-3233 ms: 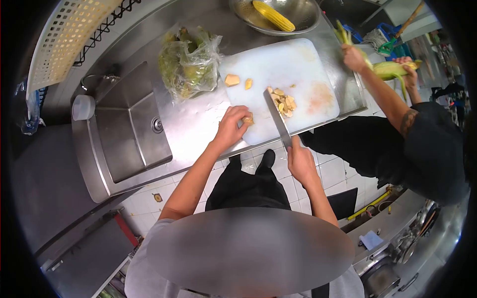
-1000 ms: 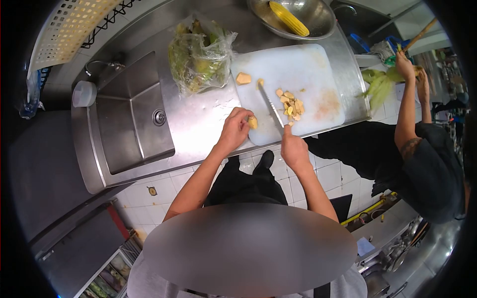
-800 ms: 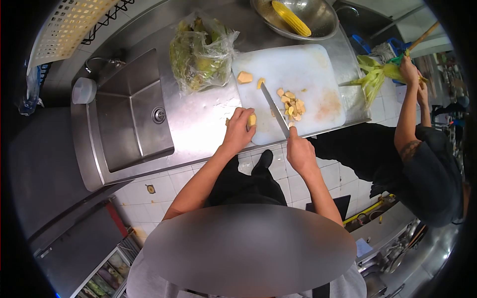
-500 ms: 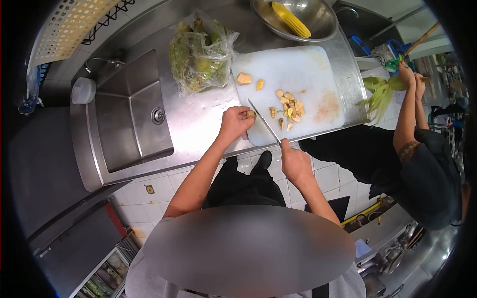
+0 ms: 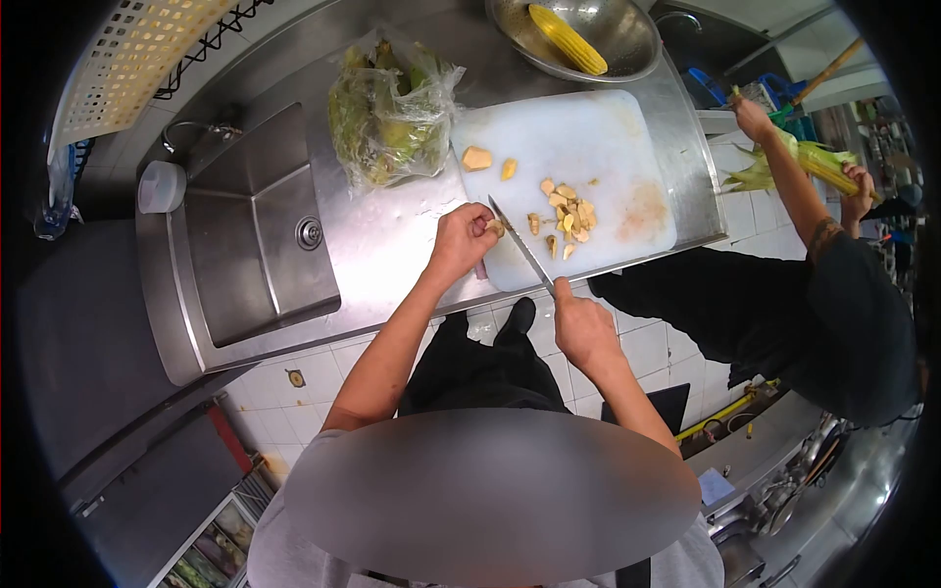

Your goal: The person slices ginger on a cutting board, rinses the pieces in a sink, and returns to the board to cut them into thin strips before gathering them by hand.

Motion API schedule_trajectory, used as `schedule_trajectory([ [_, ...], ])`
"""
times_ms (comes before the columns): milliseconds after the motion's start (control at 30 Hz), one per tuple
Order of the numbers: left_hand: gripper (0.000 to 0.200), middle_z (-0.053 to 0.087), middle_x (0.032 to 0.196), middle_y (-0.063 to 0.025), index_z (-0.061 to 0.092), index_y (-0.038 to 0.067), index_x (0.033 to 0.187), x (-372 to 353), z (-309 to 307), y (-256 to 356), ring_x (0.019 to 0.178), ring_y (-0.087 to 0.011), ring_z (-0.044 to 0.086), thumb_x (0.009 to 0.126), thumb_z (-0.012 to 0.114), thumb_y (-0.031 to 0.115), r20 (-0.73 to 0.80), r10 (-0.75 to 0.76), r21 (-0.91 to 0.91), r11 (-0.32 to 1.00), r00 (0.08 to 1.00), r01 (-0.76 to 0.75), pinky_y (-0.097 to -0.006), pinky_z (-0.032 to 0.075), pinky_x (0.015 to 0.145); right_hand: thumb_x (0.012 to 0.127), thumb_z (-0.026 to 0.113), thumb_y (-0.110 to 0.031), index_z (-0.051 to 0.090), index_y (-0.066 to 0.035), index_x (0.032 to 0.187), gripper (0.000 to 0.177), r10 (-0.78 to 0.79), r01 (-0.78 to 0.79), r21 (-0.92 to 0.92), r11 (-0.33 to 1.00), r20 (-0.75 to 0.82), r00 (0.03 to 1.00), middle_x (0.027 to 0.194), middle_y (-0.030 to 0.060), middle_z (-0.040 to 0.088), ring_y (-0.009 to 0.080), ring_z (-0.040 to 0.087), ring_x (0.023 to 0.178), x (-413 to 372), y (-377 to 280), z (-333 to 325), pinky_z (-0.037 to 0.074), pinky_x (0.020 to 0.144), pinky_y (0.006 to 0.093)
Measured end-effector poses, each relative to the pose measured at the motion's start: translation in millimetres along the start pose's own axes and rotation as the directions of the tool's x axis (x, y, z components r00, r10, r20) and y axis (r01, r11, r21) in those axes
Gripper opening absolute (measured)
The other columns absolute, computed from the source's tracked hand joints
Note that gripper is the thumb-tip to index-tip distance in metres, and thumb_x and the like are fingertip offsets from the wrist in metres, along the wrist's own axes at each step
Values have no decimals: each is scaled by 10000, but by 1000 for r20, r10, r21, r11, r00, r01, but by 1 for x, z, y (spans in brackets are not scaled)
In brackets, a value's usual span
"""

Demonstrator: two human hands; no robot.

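My left hand (image 5: 461, 240) is closed, pinching a small piece of ginger (image 5: 494, 228) over the left edge of the white cutting board (image 5: 549, 122). In my right hand (image 5: 586, 328) is the handle of a knife (image 5: 524, 245), its blade pointing up and left so the tip lies beside the ginger. Several peel scraps and cut bits (image 5: 569, 209) are piled on the board to the right of the blade. Farther up the board lie two peeled ginger pieces, a larger chunk (image 5: 476, 158) and a smaller one (image 5: 509, 169).
A plastic bag of unhusked corn (image 5: 392, 118) sits on the steel counter, left of the board. Behind it stands a metal bowl (image 5: 637, 39) holding a yellow corn cob (image 5: 569, 39). A sink (image 5: 255, 235) is at left. At right, a co-worker (image 5: 823, 284) holds a partly husked corn ear (image 5: 823, 167).
My left fingers have turned the ginger slightly near the blade; the knife has barely shifted. The co-worker's hands have moved apart, pulling husk from the corn.
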State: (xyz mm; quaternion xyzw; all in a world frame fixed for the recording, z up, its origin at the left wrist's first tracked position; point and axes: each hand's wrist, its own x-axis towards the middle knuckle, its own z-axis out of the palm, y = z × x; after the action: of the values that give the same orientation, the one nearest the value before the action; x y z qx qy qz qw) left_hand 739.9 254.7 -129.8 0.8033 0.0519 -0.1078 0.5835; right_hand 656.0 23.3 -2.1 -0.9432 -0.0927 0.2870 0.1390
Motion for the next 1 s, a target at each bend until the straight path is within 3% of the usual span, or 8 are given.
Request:
schedule_trajectory([
  [233, 160, 652, 808, -123, 691, -38, 927, -6, -2, 14, 669, -209, 609, 795, 723, 47, -12, 82, 79, 994, 997, -81, -359, 522, 650, 860, 557, 35, 464, -5, 1153, 309, 26, -27, 18, 999, 31, 999, 819, 279, 718, 484, 723, 835, -3, -8, 2, 566, 752, 579],
  [400, 140, 649, 821, -126, 686, -34, 925, -10, -5, 19, 680, -218, 608, 807, 713, 36, 20, 124, 124, 984, 992, -125, -361, 518, 655, 874, 543, 36, 463, 8, 1151, 290, -8, 11, 68, 998, -31, 999, 855, 282, 720, 476, 724, 866, 17, -11, 15, 566, 763, 575],
  [500, 118, 652, 790, -108, 662, -39, 916, -14, -6, 24, 647, -165, 607, 829, 709, 24, 22, 102, 105, 989, 995, -103, -343, 511, 623, 929, 523, -18, 459, 9, 1130, 213, -36, 50, 130, 990, -111, 993, 811, 293, 698, 500, 699, 816, 50, 3, 50, 534, 731, 611],
  [633, 115, 648, 748, -69, 620, -40, 923, -18, -11, -5, 609, -93, 582, 852, 703, -4, 73, -42, -155, 987, 996, 53, -302, 490, 576, 970, 509, -62, 453, -1, 1096, 151, -38, 53, 128, 990, -112, 993, 791, 300, 686, 518, 679, 782, 42, 3, 42, 517, 700, 625],
  [700, 121, 640, 735, -50, 601, -39, 927, -20, -12, -10, 604, -71, 571, 855, 696, -22, 96, -57, -309, 947, 994, 85, -285, 483, 563, 917, 531, -13, 466, -6, 1121, 214, -23, 26, 59, 998, -43, 999, 801, 271, 707, 482, 711, 812, 24, -5, 20, 554, 716, 579],
  [800, 125, 633, 744, -37, 599, -45, 932, -19, -14, -15, 621, -78, 575, 842, 685, -42, 125, -56, -247, 965, 991, 86, -278, 489, 579, 908, 530, -4, 477, -16, 1131, 230, -40, 39, -26, 999, -29, 999, 788, 242, 716, 448, 733, 805, 5, -7, 17, 576, 699, 543],
  [900, 121, 614, 730, -28, 598, -49, 935, -16, -15, -19, 630, -77, 581, 839, 671, -55, 123, 32, -151, 988, 992, -13, -273, 495, 581, 931, 512, -20, 481, -23, 1135, 206, -60, 56, -69, 996, -58, 997, 781, 226, 717, 427, 740, 787, 1, -6, 21, 579, 669, 529],
  [1000, 119, 593, 711, -24, 602, -53, 936, -12, -13, -20, 636, -75, 571, 837, 668, -59, 103, 86, -194, 979, 991, -64, -267, 491, 580, 940, 501, -20, 481, -22, 1134, 195, -75, 71, -47, 996, -96, 992, 783, 224, 716, 432, 737, 792, 9, -4, 29, 578, 675, 533],
])
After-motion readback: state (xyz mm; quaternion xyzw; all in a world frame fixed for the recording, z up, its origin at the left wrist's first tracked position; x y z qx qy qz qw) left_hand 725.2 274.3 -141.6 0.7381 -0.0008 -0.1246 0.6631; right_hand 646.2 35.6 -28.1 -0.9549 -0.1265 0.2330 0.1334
